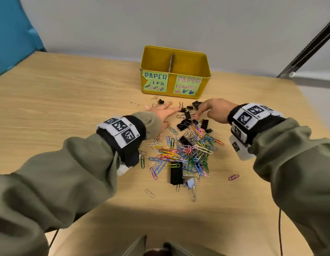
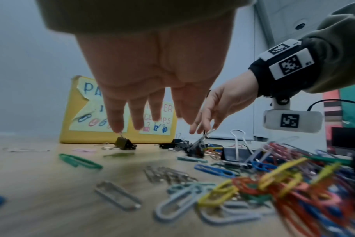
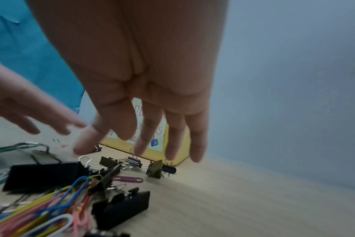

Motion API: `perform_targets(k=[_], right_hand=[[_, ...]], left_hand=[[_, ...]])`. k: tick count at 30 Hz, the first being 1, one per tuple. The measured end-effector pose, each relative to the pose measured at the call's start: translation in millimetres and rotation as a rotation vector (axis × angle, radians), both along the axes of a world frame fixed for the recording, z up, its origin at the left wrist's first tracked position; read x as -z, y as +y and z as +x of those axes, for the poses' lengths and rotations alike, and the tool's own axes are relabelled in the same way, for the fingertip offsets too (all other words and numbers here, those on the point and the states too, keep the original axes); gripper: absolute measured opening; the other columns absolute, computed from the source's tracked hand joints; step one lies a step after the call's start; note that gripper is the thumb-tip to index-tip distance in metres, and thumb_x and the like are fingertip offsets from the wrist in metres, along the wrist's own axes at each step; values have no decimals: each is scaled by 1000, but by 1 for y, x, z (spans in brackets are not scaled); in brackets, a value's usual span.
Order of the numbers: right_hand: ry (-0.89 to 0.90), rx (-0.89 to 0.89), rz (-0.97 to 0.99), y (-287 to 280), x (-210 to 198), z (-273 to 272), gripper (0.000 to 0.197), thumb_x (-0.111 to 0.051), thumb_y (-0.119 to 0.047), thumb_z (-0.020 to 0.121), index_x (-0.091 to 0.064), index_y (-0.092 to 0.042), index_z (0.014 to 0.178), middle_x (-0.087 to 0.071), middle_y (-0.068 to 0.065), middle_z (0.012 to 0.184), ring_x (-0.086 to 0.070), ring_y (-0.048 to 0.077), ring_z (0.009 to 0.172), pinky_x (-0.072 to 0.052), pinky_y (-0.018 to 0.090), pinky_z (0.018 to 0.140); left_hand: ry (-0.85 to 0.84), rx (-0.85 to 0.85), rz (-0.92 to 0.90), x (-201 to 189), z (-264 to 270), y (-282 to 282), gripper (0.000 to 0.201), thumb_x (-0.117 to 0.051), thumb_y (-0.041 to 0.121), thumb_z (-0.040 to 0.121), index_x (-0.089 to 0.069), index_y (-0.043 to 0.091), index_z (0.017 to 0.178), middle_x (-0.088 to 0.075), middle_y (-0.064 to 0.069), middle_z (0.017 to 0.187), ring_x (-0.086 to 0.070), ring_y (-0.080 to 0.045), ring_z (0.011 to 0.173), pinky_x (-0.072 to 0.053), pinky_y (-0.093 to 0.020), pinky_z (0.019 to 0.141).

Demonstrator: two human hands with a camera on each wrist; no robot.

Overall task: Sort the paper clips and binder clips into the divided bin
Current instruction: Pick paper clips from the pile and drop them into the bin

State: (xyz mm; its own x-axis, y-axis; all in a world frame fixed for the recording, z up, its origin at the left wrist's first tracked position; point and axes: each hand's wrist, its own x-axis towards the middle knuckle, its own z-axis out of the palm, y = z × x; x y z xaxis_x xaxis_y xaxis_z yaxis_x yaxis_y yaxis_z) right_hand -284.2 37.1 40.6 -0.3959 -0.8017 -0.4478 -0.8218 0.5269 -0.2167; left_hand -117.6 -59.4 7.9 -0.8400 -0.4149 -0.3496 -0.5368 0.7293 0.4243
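Olive sleeves reached over a mixed heap of clips on the worktop (image 1: 68,100).
Both hands hovered with fingers spread and holding nothing: left hand (image 1: 163,114) and right hand (image 1: 214,109) above the black binder clips (image 1: 186,121). Coloured paper clips (image 1: 180,154) lay nearer. Beyond stood the yellow divided bin (image 1: 204,84).

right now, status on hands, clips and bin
Left hand and right hand open, empty, over small binder clips. Mixed clip pile unsorted on table. Yellow bin looks empty, path clear.
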Motion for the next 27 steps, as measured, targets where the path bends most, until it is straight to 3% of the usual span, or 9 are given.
perform_targets(k=[3,6,8,11,14,16,19,22,27], right_hand=[[-114,-89,70,5,5,11,50,-38,8,89,-68,-23,115,-38,-5,151,-31,18,141,-22,31,115],[-69,-82,22,3,15,21,52,-37,2,91,-50,-21,135,-38,-1,151,-39,22,136,-30,29,110],[-48,21,-113,0,17,19,53,-35,4,89,-57,-22,129,-48,3,144,-50,23,126,-41,26,99],[-24,47,-159,-3,20,17,54,-34,7,88,-61,-22,124,-50,4,142,-50,21,125,-39,22,89],[-95,-84,-12,-6,25,30,59,-34,7,91,-50,-29,135,-36,-3,152,-36,20,138,-31,29,109],[-67,-81,-56,-14,28,29,51,-38,2,92,-60,-28,125,-42,-2,149,-44,21,132,-36,31,108],[11,15,-150,-23,29,28,42,-43,-1,91,-65,-24,119,-54,3,138,-59,23,108,-49,26,82],[4,-18,-42,-25,31,31,52,-38,0,91,-51,-26,135,-45,2,147,-47,25,129,-41,34,107],[113,53,12,-18,27,16,54,-34,2,92,-43,-18,141,-37,8,151,-41,28,134,-36,35,110]], left_hand=[[-67,71,-5,2,-3,17,48,-41,18,97,-33,22,144,-32,-1,152,-34,-20,138,-25,-32,114],[-109,138,-48,16,5,22,57,-41,34,95,-23,21,148,-28,-1,155,-34,-20,139,-26,-35,116],[-130,170,-64,25,16,20,65,-43,41,92,-17,23,149,-28,-1,155,-37,-19,138,-30,-37,115],[-133,212,-60,23,25,21,57,-44,38,93,-29,23,146,-38,0,150,-42,-19,134,-32,-34,113],[-88,164,-112,16,21,22,41,-45,40,91,-53,26,129,-59,-1,128,-59,-19,110,-46,-34,99],[-51,71,-123,11,15,21,34,-48,36,91,-56,22,121,-51,-4,123,-54,-18,105,-45,-32,94],[-42,7,-175,7,9,19,48,-49,37,90,-40,24,136,-34,-9,132,-39,-20,110,-38,-38,98],[-175,109,-206,12,9,12,67,-44,43,90,-15,28,149,-16,-9,153,-31,-30,134,-34,-46,110],[-251,54,-206,15,0,1,73,-40,35,95,3,17,150,-6,-8,159,-18,-31,143,-22,-47,117]])
